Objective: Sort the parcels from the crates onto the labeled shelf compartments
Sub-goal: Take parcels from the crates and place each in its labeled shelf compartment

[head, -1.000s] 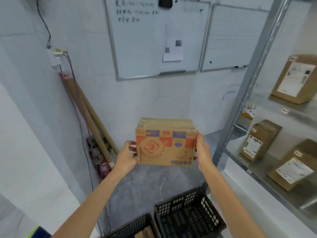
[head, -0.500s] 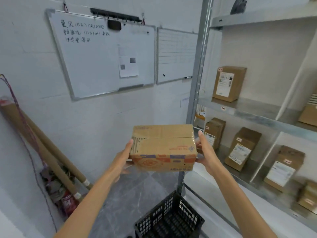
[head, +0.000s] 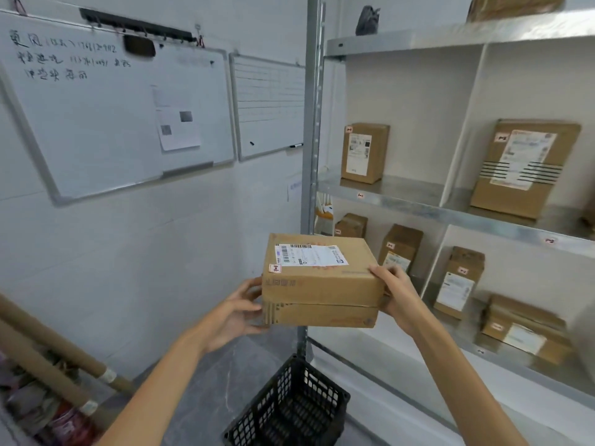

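A: Since a second ago the parcel has been rolled over. Its printed face is gone, the shipping label now faces up, and the view has swung right to the shelf.

B: Where is it held?

A: In the air near the shelf's left post, above the black crate. The left hand has its fingers curled against the left end. The right hand grips the right end, thumb on top.

B: How to do this step well?

A: Read the red tag beside the label and match it to the shelf tags, which are too small for me to read. Then keep the parcel level and slide it in with the label facing out.
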